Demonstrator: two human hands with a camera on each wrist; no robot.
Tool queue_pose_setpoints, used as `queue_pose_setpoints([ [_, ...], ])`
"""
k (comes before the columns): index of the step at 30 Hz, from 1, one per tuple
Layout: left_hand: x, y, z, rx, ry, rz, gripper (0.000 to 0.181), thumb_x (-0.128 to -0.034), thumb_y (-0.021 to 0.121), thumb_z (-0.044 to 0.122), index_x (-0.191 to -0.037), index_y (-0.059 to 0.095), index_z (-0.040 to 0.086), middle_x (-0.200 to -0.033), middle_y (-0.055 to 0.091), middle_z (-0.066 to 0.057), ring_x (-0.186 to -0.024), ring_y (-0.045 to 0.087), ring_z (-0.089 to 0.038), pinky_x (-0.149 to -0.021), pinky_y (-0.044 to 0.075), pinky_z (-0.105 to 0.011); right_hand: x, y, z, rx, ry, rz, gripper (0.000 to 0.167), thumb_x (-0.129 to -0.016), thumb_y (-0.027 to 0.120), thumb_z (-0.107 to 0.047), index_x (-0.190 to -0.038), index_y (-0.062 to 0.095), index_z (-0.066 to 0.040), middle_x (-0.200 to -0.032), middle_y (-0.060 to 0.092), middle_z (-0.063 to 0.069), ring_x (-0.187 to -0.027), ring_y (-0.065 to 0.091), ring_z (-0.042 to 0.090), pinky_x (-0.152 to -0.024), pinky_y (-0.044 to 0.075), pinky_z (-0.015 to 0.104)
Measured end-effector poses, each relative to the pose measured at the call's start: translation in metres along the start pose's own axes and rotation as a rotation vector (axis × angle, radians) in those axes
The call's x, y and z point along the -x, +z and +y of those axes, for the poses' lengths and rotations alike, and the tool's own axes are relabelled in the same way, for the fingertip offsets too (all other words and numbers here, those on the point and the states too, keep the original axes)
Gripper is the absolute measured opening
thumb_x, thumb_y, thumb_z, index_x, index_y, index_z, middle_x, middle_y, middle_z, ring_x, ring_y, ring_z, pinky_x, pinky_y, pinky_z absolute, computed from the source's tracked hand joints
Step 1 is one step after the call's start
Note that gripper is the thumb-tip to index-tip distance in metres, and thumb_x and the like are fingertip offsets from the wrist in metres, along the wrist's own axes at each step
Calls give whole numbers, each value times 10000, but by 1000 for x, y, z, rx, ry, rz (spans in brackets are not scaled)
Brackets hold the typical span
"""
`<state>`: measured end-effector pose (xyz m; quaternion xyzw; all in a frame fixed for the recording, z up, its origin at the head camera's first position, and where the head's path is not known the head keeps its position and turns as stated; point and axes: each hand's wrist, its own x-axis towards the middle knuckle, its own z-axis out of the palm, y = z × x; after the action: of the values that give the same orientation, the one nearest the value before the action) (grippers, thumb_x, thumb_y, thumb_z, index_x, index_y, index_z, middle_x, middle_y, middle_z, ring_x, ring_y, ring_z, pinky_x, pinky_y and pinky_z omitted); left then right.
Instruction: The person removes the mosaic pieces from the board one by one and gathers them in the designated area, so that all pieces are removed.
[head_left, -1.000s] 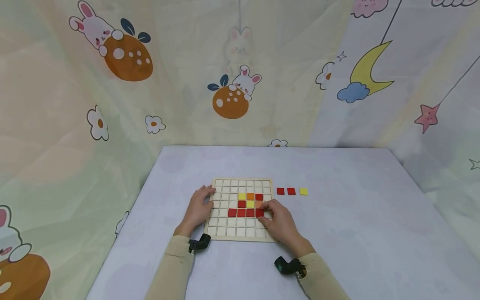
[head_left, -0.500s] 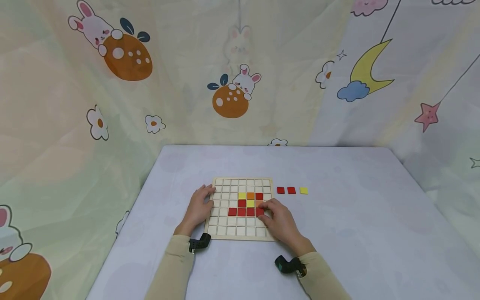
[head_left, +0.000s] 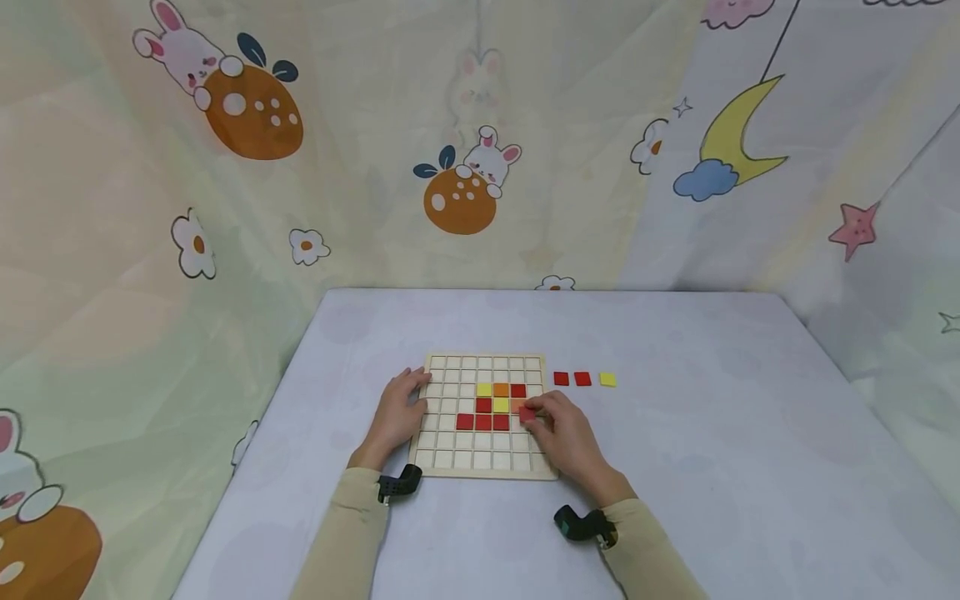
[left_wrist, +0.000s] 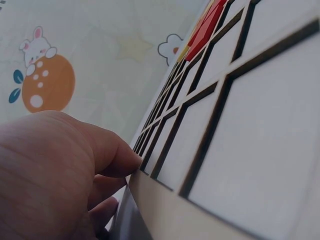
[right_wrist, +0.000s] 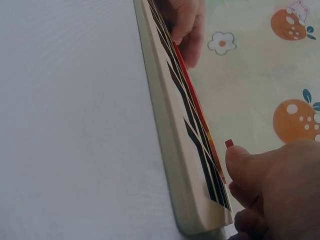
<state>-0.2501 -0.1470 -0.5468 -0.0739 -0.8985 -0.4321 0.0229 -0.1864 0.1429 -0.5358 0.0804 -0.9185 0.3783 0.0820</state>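
Observation:
A pale wooden grid board [head_left: 480, 474] lies on the table. Several red, yellow and orange square tiles sit in its cells. Between thumb and fingertips my right hand [head_left: 572, 437] pinches a red tile [head_left: 527, 414], raised off the board near its right side. In the right wrist view only a corner of this red tile [right_wrist: 229, 143] peeks past the thumb. My left hand [head_left: 397, 411] rests against the board's left edge, fingertips and thumb both along it. The left wrist view shows the left hand [left_wrist: 55, 170] touching the board's rim [left_wrist: 165, 205].
To the right of the board lie two loose red tiles [head_left: 582, 378] and a yellow tile [head_left: 607, 380] in a row. The table [head_left: 712, 400] has a pale cloth. Behind it hangs a printed curtain [head_left: 360, 150].
The red tile at the right end of the lower row has come up out of its cell, pinched in my right hand, which moved slightly right. The left hand stays put.

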Motion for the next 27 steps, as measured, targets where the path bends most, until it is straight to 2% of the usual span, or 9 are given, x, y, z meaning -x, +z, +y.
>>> queue_pose_setpoints([
  [5,0,0,-1,1,-1,-6,433,-912,537,29,-1341,585,61,-1499,449,-85,-1464,242,-290,-1231,142,-457,-2,-3,4,20,26,21,263,-861,757,-175,-1115,695,-152,-1030,555,-32,-812,481,134,-609,443,226],
  [9,0,1,-1,-2,0,-10,432,-915,535,39,-1343,585,69,-1498,452,-73,-1466,241,-273,-1236,129,-422,-3,-8,7,31,37,46,279,-865,751,-160,-1138,693,-148,-1066,563,-12,-831,487,150,-653,460,253],
  [21,-1,1,-2,-13,11,-5,429,-915,538,34,-1341,586,62,-1493,457,-81,-1462,253,-274,-1238,124,-402,-7,-11,21,89,54,92,331,-877,732,-150,-1201,670,-120,-1076,567,30,-828,492,181,-654,444,284],
  [27,-1,0,-3,-1,-11,-16,430,-925,534,54,-1353,578,69,-1506,441,-68,-1471,231,-261,-1238,119,-417,-7,-15,25,101,81,103,351,-883,720,-135,-1225,663,-77,-1125,575,71,-898,532,218,-742,501,346],
])
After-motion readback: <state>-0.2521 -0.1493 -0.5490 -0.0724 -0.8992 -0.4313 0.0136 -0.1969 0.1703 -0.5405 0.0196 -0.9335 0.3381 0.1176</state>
